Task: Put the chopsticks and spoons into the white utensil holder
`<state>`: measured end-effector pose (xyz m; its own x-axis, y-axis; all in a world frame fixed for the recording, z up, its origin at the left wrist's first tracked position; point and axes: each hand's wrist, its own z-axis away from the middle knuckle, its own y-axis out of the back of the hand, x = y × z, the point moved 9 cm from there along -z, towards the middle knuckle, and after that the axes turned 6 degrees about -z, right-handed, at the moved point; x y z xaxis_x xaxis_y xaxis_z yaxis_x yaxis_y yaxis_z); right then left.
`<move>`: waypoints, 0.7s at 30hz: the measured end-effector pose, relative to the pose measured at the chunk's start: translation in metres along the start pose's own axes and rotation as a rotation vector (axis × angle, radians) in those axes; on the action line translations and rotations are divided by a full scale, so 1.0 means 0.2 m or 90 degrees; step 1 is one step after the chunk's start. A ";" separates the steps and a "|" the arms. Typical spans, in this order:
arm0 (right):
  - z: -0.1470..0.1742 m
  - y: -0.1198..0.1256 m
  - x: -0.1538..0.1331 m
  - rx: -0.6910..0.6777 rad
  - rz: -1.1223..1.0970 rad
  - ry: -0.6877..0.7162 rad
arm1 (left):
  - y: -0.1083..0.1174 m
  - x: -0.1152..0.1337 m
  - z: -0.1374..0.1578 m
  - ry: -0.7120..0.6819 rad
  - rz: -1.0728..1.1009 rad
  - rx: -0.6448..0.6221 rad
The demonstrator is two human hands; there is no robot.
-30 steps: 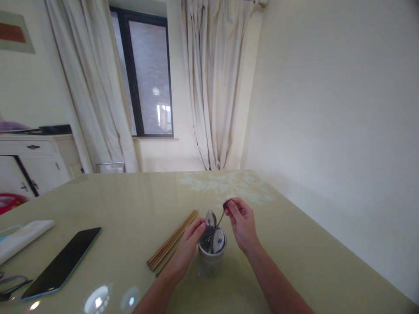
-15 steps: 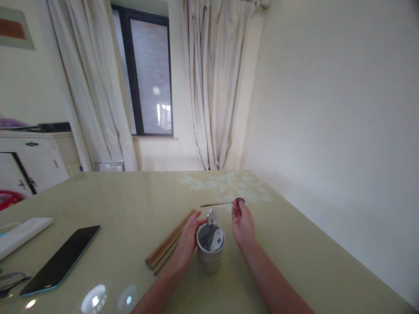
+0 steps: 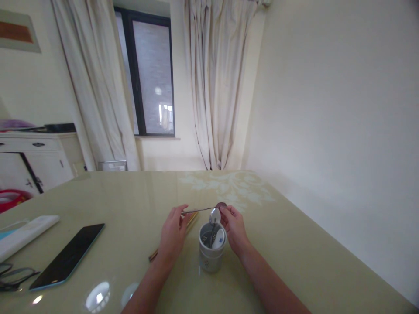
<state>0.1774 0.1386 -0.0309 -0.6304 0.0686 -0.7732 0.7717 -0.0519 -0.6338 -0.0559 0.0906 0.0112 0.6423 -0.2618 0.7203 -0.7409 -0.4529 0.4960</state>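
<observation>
A long, thin-handled spoon (image 3: pixel 203 209) lies level above and behind the cup, between my two hands. My right hand (image 3: pixel 235 226) pinches it at its dark reddish bowl end. The fingers of my left hand (image 3: pixel 173 231) are closed on the tip of the handle. Below them stands a grey cylindrical cup (image 3: pixel 211 260) with drain holes in its bottom. In it are a metal spoon (image 3: pixel 215 216), bowl up, and a white spoon (image 3: pixel 219 238) with a blue mark. Chopsticks (image 3: pixel 192 221) lie on the table, mostly hidden behind my left hand.
On the left of the glossy table (image 3: pixel 124 196) lie a black phone or tablet (image 3: pixel 68 256), a pair of glasses (image 3: pixel 16 277) and a white power-strip-like object (image 3: pixel 31 235). A wall (image 3: pixel 337 131) runs along the right side. Behind are curtains (image 3: pixel 219 87) and a white cabinet (image 3: pixel 49 161).
My right hand has brought the spoon leftward, over behind the cup. My left hand has left the cup's side and taken hold of the handle tip.
</observation>
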 end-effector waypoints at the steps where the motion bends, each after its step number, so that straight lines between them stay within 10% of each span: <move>1: 0.00 0.00 0.01 0.000 0.008 -0.008 | 0.00 0.02 0.00 -0.030 -0.042 -0.012; 10: 0.04 -0.03 0.07 -0.032 0.077 -0.059 | -0.20 0.08 0.06 -0.119 -0.361 -0.275; 21: -0.03 0.04 0.01 0.010 0.081 -0.040 | 0.13 -0.24 -0.04 0.150 -0.471 -0.197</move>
<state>0.1830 0.1433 -0.0374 -0.5316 -0.0015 -0.8470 0.8449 -0.0722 -0.5301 -0.1071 0.0976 -0.0060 0.9518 0.2113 0.2225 -0.1872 -0.1749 0.9666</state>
